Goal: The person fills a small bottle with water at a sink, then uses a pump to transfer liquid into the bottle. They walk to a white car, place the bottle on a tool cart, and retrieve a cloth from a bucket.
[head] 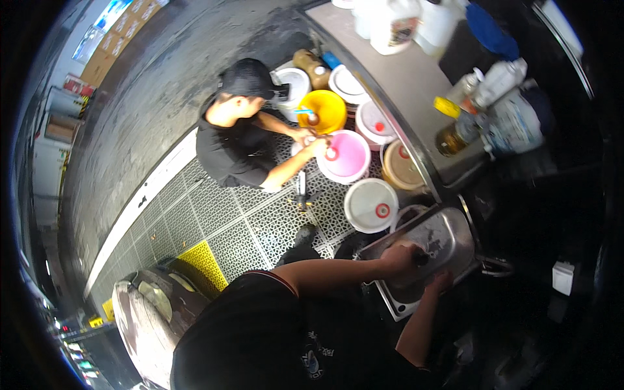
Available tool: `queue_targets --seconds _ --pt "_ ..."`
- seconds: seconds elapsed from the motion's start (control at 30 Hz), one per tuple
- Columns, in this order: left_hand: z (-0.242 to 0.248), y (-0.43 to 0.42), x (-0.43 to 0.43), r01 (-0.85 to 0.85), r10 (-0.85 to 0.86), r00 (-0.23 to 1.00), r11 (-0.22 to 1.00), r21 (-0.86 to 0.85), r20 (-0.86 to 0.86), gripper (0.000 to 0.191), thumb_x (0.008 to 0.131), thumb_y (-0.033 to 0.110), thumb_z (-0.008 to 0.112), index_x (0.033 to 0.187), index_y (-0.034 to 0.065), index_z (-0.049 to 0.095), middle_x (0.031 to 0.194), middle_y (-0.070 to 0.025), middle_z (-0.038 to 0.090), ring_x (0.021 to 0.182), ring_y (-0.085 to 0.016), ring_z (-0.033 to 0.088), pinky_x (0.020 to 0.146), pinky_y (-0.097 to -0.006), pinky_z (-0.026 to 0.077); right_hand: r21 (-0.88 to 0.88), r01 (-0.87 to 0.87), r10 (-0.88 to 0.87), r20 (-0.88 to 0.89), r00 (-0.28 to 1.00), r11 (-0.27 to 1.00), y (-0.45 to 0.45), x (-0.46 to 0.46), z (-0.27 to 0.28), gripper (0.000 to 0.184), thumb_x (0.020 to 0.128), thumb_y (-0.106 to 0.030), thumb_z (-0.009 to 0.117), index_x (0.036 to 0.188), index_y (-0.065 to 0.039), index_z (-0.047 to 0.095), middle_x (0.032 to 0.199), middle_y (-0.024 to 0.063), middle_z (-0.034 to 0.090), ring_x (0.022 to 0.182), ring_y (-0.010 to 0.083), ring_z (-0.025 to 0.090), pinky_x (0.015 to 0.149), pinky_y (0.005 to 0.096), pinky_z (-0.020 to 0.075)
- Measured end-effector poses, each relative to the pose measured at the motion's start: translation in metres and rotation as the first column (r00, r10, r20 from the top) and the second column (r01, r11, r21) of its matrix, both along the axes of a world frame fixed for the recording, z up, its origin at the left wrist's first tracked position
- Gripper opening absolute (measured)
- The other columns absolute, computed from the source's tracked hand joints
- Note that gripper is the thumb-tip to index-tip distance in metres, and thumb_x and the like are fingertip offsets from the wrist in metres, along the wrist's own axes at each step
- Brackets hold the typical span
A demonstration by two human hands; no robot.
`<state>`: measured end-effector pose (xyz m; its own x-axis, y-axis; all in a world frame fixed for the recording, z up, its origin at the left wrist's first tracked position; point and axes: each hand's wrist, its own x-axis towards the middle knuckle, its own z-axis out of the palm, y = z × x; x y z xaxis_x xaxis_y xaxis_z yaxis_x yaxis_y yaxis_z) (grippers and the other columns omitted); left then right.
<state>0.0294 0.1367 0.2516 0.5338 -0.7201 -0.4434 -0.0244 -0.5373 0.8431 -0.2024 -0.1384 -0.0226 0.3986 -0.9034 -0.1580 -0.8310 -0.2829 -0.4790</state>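
A stainless steel sink basin [460, 226] lies before me, and both my hands are inside its outline. My left hand [402, 258] is curled over the basin, closed around a small dark object [420, 256] too shadowed to identify. Lower down, close to the basin's near side, my right hand [440, 282] is in shade. Its fingers are blurred, so I cannot tell whether it holds anything. Wet-looking dark patches mark the basin's bottom. A faucet-like metal fitting [495, 265] sits beyond its right end.
A crouching person in black [234, 146] reaches to a pink-filled bucket [348, 156]. Around it stand a yellow bucket [324, 109] and several lidded buckets [370, 204]. A dark-and-white tool [302, 190] lies on the grated floor [253, 214]. Bottles [395, 29] crowd the counter [351, 34].
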Motion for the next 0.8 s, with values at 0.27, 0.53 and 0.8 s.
queue_targets --seconds 0.27,0.53,0.8 --pt "0.090 0.160 0.047 0.039 -0.036 0.996 0.998 0.044 -0.083 0.051 0.079 0.035 0.076 0.125 0.0169 0.066 0.115 -0.0155 0.073 0.105 -0.035 0.071 0.093 -0.0467 0.057 0.330 0.254 -0.343 0.249 0.906 0.909 0.089 0.017 0.086 0.014 0.091 -0.016 0.056 0.096 -0.004 0.061 0.103 0.0095 0.062 0.088 0.0209 0.058 0.074 0.0341 0.0505" --pt "0.087 0.353 0.062 -0.364 0.366 0.926 0.930 0.043 -0.087 0.062 0.079 0.043 0.080 0.134 0.0267 0.058 0.113 -0.0134 0.074 0.100 -0.036 0.073 0.086 -0.0478 0.058 0.381 -0.108 -0.037 0.353 0.935 0.918 0.215 0.087 0.111 0.033 0.092 -0.014 0.062 0.123 -0.005 0.061 0.106 0.0057 0.062 0.088 0.0177 0.060 0.075 0.0331 0.0502" --pt "-0.061 0.524 0.023 -0.682 0.695 0.705 0.610 0.403 0.141 0.055 0.087 0.053 0.069 0.132 0.0232 0.062 0.098 -0.0190 0.076 0.090 -0.038 0.074 0.081 -0.0480 0.060 0.043 -0.918 0.907 0.146 0.396 0.394 0.358 0.165 0.143 0.030 0.089 0.001 0.068 0.118 -0.004 0.062 0.116 0.0131 0.060 0.103 0.0242 0.064 0.081 0.0353 0.0574"
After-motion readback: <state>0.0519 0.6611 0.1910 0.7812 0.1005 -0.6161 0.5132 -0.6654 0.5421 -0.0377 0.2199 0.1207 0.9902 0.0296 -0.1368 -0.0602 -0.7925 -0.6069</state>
